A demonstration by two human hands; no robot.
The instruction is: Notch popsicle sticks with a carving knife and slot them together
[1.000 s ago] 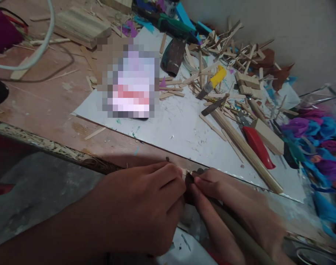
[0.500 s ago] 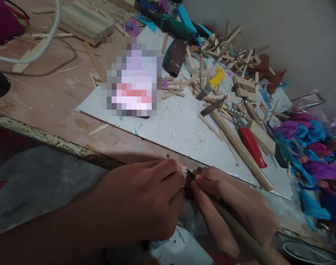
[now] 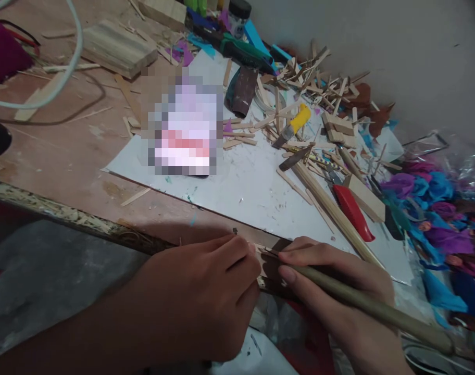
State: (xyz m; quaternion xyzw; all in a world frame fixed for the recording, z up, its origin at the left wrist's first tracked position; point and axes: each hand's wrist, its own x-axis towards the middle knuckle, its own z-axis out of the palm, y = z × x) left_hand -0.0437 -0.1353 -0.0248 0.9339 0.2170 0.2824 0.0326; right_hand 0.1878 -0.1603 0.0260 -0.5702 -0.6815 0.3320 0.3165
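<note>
My left hand is closed in a pinch at the table's front edge, on a small pale strip of wood whose end pokes out past the fingertips. My right hand grips a carving knife by its long, round, olive-brown handle, which slants down to the right. The knife's thin dark tip points left and is close to the wood strip; whether it touches cannot be made out. Most of the strip is hidden by my left fingers.
Beyond my hands, a white sheet bears a pixelated device, a yellow-handled blade, a red cutter and a long wooden rod. Craft sticks are heaped behind. Coloured paper lies right, wood blocks upper left.
My right hand has tilted open toward the camera, and the knife handle has swung up to a flatter slant. My left hand keeps its pinch. The view has shifted slightly.
</note>
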